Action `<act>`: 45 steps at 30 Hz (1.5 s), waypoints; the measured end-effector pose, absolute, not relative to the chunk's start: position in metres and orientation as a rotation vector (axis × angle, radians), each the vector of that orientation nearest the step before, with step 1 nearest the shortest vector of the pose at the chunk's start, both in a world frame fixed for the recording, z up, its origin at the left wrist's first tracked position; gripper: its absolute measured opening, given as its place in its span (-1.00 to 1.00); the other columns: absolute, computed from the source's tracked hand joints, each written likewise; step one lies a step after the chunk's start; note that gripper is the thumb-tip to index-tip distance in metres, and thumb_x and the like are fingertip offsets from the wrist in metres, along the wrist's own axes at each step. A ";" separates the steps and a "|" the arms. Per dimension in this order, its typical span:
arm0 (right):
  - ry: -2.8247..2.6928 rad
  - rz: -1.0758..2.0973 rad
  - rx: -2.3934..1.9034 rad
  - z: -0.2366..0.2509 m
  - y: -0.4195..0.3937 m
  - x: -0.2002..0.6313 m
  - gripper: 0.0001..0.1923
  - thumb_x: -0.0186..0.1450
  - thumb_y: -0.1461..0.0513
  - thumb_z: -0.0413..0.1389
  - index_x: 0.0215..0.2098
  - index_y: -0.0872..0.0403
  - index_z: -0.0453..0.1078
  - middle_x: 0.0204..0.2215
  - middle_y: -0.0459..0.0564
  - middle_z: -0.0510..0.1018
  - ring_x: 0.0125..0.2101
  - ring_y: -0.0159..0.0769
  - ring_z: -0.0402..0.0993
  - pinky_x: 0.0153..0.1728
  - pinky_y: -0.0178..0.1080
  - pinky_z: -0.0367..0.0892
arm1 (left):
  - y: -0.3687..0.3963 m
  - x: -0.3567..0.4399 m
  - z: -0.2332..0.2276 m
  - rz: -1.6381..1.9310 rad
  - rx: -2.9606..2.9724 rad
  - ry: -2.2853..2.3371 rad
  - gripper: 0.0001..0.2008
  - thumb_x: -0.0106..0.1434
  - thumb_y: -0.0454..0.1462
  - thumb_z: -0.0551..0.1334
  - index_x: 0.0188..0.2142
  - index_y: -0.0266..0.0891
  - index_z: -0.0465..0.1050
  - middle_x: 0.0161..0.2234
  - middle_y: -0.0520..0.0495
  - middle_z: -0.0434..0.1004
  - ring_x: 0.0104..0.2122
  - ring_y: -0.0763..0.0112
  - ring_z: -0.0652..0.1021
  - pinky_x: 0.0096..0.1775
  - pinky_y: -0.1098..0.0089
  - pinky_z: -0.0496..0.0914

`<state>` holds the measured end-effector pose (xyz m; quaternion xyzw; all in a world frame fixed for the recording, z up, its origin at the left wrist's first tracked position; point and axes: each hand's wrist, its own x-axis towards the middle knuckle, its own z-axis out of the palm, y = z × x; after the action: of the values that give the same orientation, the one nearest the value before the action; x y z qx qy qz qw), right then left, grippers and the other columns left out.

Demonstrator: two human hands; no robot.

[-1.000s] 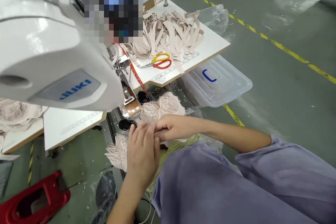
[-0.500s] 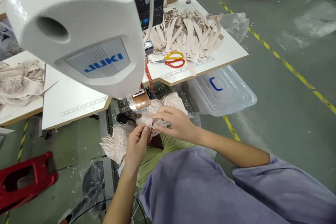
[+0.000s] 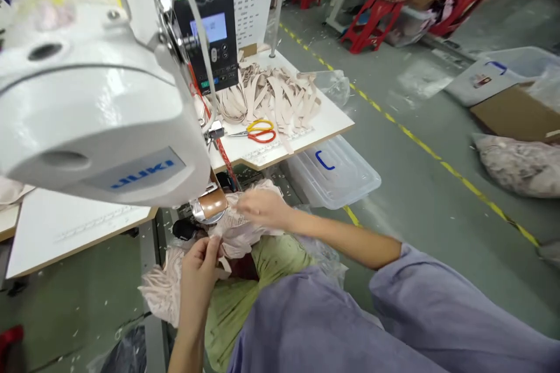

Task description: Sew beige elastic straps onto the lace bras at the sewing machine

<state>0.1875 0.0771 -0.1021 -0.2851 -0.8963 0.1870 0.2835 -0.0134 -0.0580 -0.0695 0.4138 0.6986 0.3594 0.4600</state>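
A pale pink lace bra (image 3: 240, 240) hangs below the sewing machine head (image 3: 105, 128), spread between my hands and over my lap. My left hand (image 3: 202, 259) pinches its edge between thumb and fingers, and a short strip of fabric dangles beneath them. One ruffled lace cup (image 3: 164, 285) droops to the left of that hand. My right hand (image 3: 265, 208) is over the right part of the bra, close to the machine's metal and brown end (image 3: 210, 205). Motion smears its fingers, so their grip is unclear.
Beige fabric strips (image 3: 271, 96) are heaped on the white table (image 3: 301, 139), with yellow-and-red-handled scissors (image 3: 260, 132) in front. A lidded clear plastic box (image 3: 345, 178) stands under the table's right side. The control panel (image 3: 214, 41) rises behind the machine.
The camera view has tilted up and turned right. My right hand has come away from the left hand's fingertips, across the bra. My left hand keeps its pinch.
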 end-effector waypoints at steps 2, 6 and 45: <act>-2.418 0.292 -1.258 -0.093 0.138 0.203 -0.66 0.47 0.29 -0.11 0.07 0.09 0.43 -0.04 0.09 0.57 -0.05 -0.26 0.46 -0.07 -0.25 0.34 | -0.058 -0.021 -0.069 0.894 0.985 1.688 -0.55 0.29 0.09 0.20 -0.48 -0.24 0.38 -0.54 0.06 0.32 -0.51 0.47 0.29 -0.44 0.47 0.19; -2.554 0.193 -1.552 -0.069 0.237 0.220 -0.60 0.40 0.33 -0.05 0.16 0.24 0.35 0.03 0.35 0.49 -0.05 -0.04 0.44 -0.09 -0.11 0.31 | -0.064 -0.026 -0.061 0.975 0.790 1.539 -0.60 0.26 0.05 0.27 -0.41 -0.25 0.43 -0.48 0.03 0.37 -0.49 0.49 0.30 -0.45 0.49 0.18; -2.413 1.266 -1.129 -0.055 -0.007 0.209 -0.63 0.21 0.13 0.19 -0.03 -0.01 0.33 -0.15 0.02 0.56 -0.40 -0.30 0.48 -0.40 -0.24 0.39 | -0.077 -0.034 -0.065 1.186 0.472 1.337 -0.64 0.20 -0.03 0.30 -0.52 -0.25 0.35 -0.61 0.13 0.16 -0.59 0.58 0.16 -0.52 0.48 0.08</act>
<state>0.2086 -0.0069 -0.0555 -0.3810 -0.8143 0.4271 0.0961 -0.0344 -0.0774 -0.0651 0.2037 0.5772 0.5121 0.6025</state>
